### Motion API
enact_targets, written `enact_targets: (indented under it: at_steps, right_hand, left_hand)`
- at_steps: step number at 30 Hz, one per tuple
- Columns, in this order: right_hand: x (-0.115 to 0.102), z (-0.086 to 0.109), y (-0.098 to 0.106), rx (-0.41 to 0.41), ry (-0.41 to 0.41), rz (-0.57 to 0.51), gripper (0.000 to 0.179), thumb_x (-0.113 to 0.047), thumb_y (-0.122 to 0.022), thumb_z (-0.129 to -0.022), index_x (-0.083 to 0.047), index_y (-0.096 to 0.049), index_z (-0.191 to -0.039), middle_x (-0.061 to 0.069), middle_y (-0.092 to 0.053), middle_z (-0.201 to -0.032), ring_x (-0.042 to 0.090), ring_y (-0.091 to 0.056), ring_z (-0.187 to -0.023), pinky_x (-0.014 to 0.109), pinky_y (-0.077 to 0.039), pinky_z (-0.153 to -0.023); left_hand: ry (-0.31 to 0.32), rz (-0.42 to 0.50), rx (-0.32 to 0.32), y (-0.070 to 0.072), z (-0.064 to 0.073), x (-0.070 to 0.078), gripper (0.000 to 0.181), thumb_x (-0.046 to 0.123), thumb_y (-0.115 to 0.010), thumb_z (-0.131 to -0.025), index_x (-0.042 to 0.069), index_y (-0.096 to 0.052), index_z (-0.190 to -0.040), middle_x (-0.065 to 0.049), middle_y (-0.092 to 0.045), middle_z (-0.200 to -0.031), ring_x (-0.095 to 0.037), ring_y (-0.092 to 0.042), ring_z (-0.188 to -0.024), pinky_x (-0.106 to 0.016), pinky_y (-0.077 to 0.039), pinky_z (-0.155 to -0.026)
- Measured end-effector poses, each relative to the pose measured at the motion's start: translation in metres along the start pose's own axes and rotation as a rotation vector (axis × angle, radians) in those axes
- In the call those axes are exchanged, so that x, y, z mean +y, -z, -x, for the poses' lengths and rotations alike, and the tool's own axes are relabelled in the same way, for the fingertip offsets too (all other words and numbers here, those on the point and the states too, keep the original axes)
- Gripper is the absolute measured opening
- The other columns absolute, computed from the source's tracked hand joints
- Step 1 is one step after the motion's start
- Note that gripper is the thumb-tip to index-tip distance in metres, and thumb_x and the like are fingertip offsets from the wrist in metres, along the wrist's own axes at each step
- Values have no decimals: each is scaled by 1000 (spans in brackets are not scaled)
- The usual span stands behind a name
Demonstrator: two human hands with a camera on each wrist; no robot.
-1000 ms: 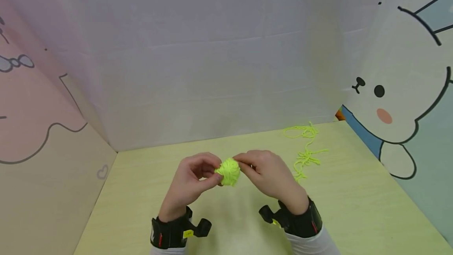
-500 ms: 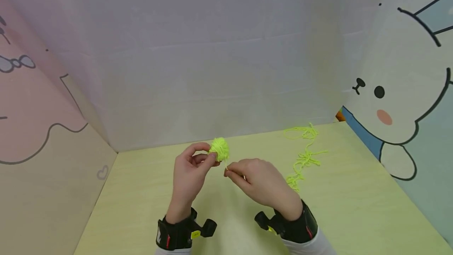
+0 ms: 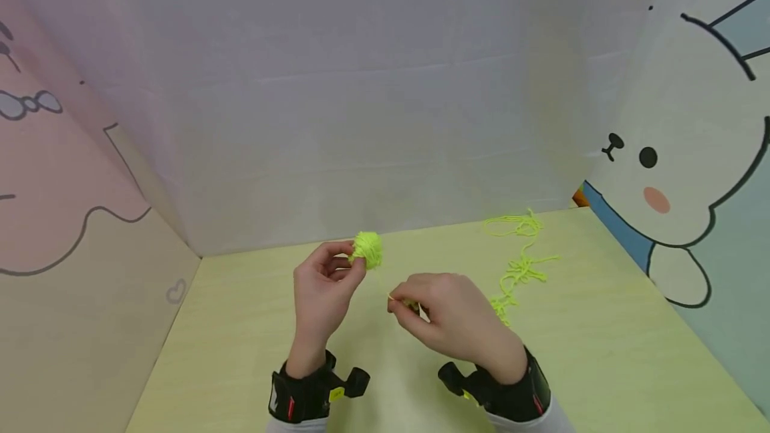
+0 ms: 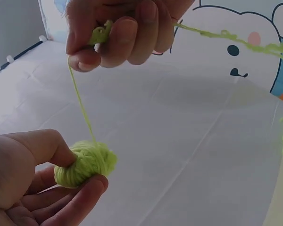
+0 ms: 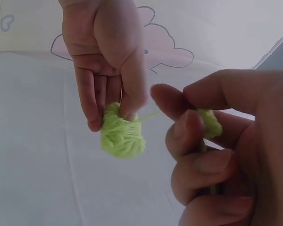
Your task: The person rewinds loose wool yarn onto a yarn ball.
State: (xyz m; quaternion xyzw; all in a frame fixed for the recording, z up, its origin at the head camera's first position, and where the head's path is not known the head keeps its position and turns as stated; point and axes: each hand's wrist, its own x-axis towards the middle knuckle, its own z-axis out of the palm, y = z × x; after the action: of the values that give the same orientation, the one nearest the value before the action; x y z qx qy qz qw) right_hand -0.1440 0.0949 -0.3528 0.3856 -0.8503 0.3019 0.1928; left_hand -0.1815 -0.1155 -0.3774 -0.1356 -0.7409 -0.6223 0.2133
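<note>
L hand [image 3: 325, 293] has yarn ball [image 3: 367, 250] pinched btwn thumb & fingers, spread only as wide as the ball, which sits at the tips, up off the tabletop [image 3: 240, 333]. R hand [image 3: 454, 316], near it & a bit closer to the person, has fingers curled in, thin strand [image 4: 80, 101] nipped at the tips, small yarn wad [image 5: 211, 125] tucked inside. Strand runs str. from ball to R fingers. Loose yarn [image 3: 522, 269] lies tangled on tabletop, R side, twd back.
</note>
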Motion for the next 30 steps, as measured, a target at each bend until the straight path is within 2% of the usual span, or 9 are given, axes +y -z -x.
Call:
enact_targets:
  at_steps: [5, 9, 12, 17, 23, 27, 30]
  right_hand:
    - [4, 2, 8, 185, 14, -29, 9, -17, -65, -92, -24, -71, -89, -18, -61, -79, 0, -44, -56, 17, -39, -46]
    - [8, 2, 13, 299, -1, -35, 10, -13, -65, -91, -21, -71, -90, -14, -60, -77, 2, -40, -53, 19, -37, -43]
    - [11, 2, 15, 334, -21, -24, 9, -12, -65, -91, -18, -72, -92, -12, -61, -77, 1, -38, -53, 20, -37, -42]
    - [14, 0, 15, 344, -51, -4, 9, -11, -65, -92, -15, -72, -95, -9, -62, -78, 3, -41, -54, 23, -40, -43]
    - [18, -1, 14, 344, -95, 8, 8, -12, -66, -93, -14, -72, -95, -8, -62, -77, 4, -44, -56, 26, -43, -45]
    - [21, -1, 11, 303, -122, 6, 8, -14, -65, -95, -16, -73, -96, -10, -59, -76, 4, -43, -56, 26, -42, -47]
    - [22, -2, 8, 253, -157, 0, 9, -17, -64, -96, -18, -73, -95, -12, -58, -75, 4, -43, -55, 25, -42, -47]
  left_hand:
    - [-11, -78, -63, 3, -1, 0, 15, 1, -74, -84, 11, -69, -94, -1, -71, -104, -17, -67, -77, -27, -61, -67]
    - [-16, -94, -169, 5, -1, -1, 20, -2, -73, -83, 14, -68, -94, 1, -70, -107, -14, -67, -80, -32, -61, -68]
    - [-27, -95, -265, 6, -1, -2, 22, -3, -74, -82, 14, -67, -93, 0, -70, -108, -13, -66, -81, -32, -62, -68]
    - [-42, -72, -422, 7, 1, -1, 26, -6, -74, -79, 16, -65, -90, -1, -71, -107, -14, -68, -84, -32, -62, -68]
    - [-56, 27, -576, 11, 3, 4, 29, -10, -72, -76, 15, -65, -89, -3, -73, -105, -18, -68, -92, -36, -62, -68]
    - [-75, 106, -633, 13, 5, 9, 28, -11, -72, -77, 13, -64, -91, -7, -72, -106, -22, -68, -91, -36, -61, -69]
    - [-88, 206, -633, 14, 5, 11, 28, -13, -71, -77, 7, -62, -96, -12, -71, -107, -26, -68, -87, -34, -61, -69]
